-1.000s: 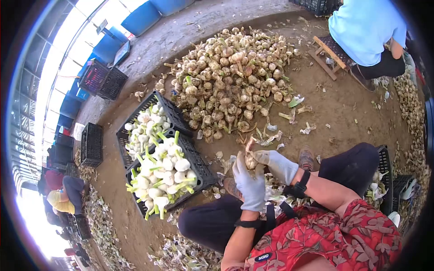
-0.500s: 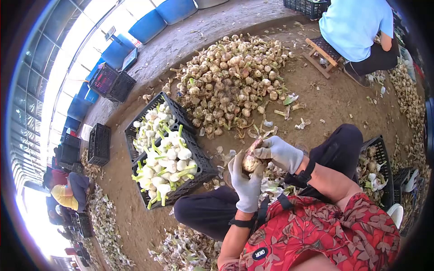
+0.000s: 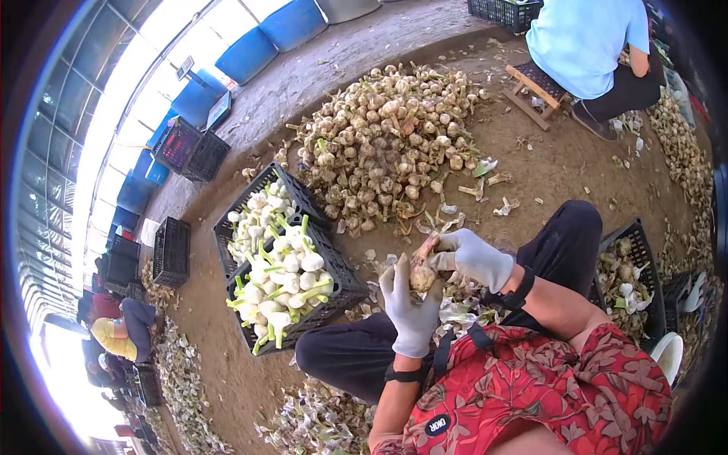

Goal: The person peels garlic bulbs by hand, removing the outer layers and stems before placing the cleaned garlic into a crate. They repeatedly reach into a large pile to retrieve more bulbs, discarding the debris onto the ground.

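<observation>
Between my two gloved hands is a garlic bulb with brownish-purple outer skin. My left hand closes round its lower left side, palm up. From the upper right, my right hand pinches the skin near the bulb's top. Left of my knee stands a black crate of peeled white garlic with green stems, and a second crate of white garlic sits just behind it. Ahead lies a large heap of unpeeled garlic. Loose garlic skins lie below my hands.
To my right is a black crate with garlic and skins, beside a white bucket. A person in a light blue shirt sits on a low stool. Other people sit at far left. Blue barrels line the wall.
The view has shifted slightly. Both hands stay around the garlic bulb, and its skin looks a little more pulled apart near the top.
</observation>
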Available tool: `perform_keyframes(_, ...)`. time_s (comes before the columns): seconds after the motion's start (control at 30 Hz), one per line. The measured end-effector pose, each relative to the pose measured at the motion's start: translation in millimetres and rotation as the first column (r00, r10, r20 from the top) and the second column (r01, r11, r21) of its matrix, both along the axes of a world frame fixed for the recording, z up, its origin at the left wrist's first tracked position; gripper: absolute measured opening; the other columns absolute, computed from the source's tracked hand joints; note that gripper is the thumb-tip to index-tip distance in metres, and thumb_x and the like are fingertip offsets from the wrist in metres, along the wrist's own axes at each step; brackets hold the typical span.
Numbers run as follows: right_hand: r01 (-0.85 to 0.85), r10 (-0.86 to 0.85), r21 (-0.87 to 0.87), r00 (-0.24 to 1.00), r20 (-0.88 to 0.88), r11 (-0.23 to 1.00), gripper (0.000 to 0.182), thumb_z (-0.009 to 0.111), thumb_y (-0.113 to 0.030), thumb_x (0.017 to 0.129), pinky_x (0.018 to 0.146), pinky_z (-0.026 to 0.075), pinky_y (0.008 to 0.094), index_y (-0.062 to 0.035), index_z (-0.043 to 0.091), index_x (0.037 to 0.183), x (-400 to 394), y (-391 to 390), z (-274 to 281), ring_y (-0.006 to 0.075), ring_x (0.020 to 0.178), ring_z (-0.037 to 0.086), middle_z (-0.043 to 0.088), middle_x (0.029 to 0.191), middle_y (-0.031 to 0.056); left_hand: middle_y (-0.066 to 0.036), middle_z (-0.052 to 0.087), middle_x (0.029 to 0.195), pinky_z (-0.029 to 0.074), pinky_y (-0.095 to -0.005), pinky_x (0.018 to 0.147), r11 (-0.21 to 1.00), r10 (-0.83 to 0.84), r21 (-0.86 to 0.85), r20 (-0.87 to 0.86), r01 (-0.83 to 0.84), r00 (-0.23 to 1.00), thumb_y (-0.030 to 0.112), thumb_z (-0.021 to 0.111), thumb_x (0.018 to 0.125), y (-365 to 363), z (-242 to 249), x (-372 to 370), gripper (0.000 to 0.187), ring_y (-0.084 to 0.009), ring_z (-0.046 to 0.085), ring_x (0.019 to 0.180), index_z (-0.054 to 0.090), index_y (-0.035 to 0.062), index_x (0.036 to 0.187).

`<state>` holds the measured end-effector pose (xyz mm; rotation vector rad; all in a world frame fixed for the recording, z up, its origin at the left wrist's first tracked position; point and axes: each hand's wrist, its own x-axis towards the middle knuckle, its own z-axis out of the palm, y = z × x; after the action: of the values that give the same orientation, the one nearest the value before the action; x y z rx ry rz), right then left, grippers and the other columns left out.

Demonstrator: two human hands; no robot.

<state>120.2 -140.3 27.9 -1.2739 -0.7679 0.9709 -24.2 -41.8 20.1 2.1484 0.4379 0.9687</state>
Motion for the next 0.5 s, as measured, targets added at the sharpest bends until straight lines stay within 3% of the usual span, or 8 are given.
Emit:
perform_keyframes(0.07, 0.019, -0.019, -0.010, 1.000, 0.002, 1.000, 0.028, 0.065, -0.016, 0.090, 0.068, 0.048, 0.0249, 0.0027, 0.065, 0.110, 2, 1, -12, 0.0064, 0.076, 0.058, 0.068, 0.088, 0.0005, -0.012, 0.056, 0.105, 0.048, -0.0309, 0.084, 0.996, -0.008, -0.091, 0.019, 0.010, 1.000, 0.013, 0.071, 0.078, 0, -5, -1, 0.058, -0.0230, 0.058, 0.098, 0.050, -0.0049, 0.129)
perform_keyframes(0.13, 0.040, -0.043, 0.046, 0.997, 0.062, 0.998, 0.024, 0.065, -0.014, 0.089, 0.066, 0.048, 0.0249, 0.0024, 0.065, 0.107, -1, 1, -13, 0.0066, 0.074, 0.057, 0.067, 0.084, 0.0006, -0.010, 0.059, 0.091, 0.049, -0.0278, 0.070, 0.800, -0.020, -0.590, 0.156, 0.110, 0.988, 0.028, 0.063, 0.086, -6, -2, 3, 0.050, -0.0203, 0.059, 0.078, 0.054, -0.0021, 0.124)
perform_keyframes(0.2, 0.062, -0.065, 0.051, 0.996, 0.056, 0.997, 0.021, 0.064, -0.012, 0.089, 0.065, 0.048, 0.0253, 0.0023, 0.065, 0.104, -7, 2, -17, 0.0070, 0.073, 0.057, 0.066, 0.082, 0.0001, -0.007, 0.059, 0.078, 0.045, -0.0259, 0.055, 0.285, -0.113, -0.893, 0.330, 0.349, 0.937, 0.041, 0.052, 0.091, 0, -9, 1, 0.048, -0.0173, 0.054, 0.058, 0.058, 0.0013, 0.117)
perform_keyframes(0.27, 0.090, -0.090, 0.004, 0.996, -0.004, 0.996, 0.018, 0.063, -0.010, 0.088, 0.064, 0.048, 0.0263, 0.0024, 0.065, 0.101, -12, 4, -23, 0.0075, 0.071, 0.057, 0.065, 0.080, -0.0010, -0.003, 0.058, 0.066, 0.037, -0.0253, 0.040, -0.449, -0.181, -0.751, 0.607, 0.484, 0.774, 0.052, 0.040, 0.094, 23, -32, -1, 0.053, -0.0139, 0.043, 0.038, 0.061, 0.0054, 0.109)
perform_keyframes(0.3, 0.084, -0.086, -0.034, 0.994, -0.065, 0.996, 0.017, 0.062, -0.010, 0.088, 0.065, 0.048, 0.0273, 0.0026, 0.064, 0.100, -15, 4, -23, 0.0091, 0.071, 0.057, 0.065, 0.080, 0.0004, -0.001, 0.056, 0.061, 0.027, -0.0269, 0.032, -0.577, -0.025, -0.753, 0.403, 0.316, 0.915, 0.056, 0.034, 0.094, 18, -25, 3, 0.054, -0.0123, 0.027, 0.030, 0.060, 0.0087, 0.100)
perform_keyframes(0.37, 0.070, -0.090, -0.107, 0.978, -0.188, 0.992, 0.016, 0.061, -0.009, 0.088, 0.065, 0.048, 0.0293, 0.0031, 0.063, 0.098, -23, 4, -22, 0.0123, 0.070, 0.058, 0.065, 0.079, 0.0031, -0.001, 0.059, 0.070, 0.035, -0.0271, 0.037, -0.524, -0.081, -0.791, 0.416, 0.316, 0.906, 0.058, 0.037, 0.094, 29, -52, 3, 0.053, -0.0136, 0.041, 0.040, 0.060, 0.0109, 0.104)
perform_keyframes(0.47, 0.389, -0.344, -0.192, 0.910, 0.230, 0.901, 0.017, 0.060, -0.010, 0.088, 0.068, 0.049, 0.0335, 0.0025, 0.063, 0.098, -38, 7, -27, 0.0229, 0.073, 0.061, 0.065, 0.083, 0.0111, -0.004, 0.062, 0.091, 0.047, -0.0301, 0.056, -0.194, 0.077, -0.958, 0.201, 0.213, 0.976, 0.056, 0.041, 0.094, 9, -24, 9, 0.052, -0.0147, 0.056, 0.065, 0.051, 0.0117, 0.119)
perform_keyframes(0.5, 0.441, -0.325, -0.019, 0.690, 0.647, 0.897, 0.016, 0.058, -0.010, 0.087, 0.071, 0.049, 0.0363, 0.0011, 0.063, 0.097, -39, 7, -34, 0.0322, 0.081, 0.062, 0.062, 0.089, 0.0173, -0.005, 0.061, 0.098, 0.050, -0.0312, 0.063, -0.064, 0.164, -0.989, 0.121, 0.133, 0.979, 0.055, 0.042, 0.095, 0, -14, 13, 0.053, -0.0151, 0.059, 0.074, 0.048, 0.0119, 0.124)
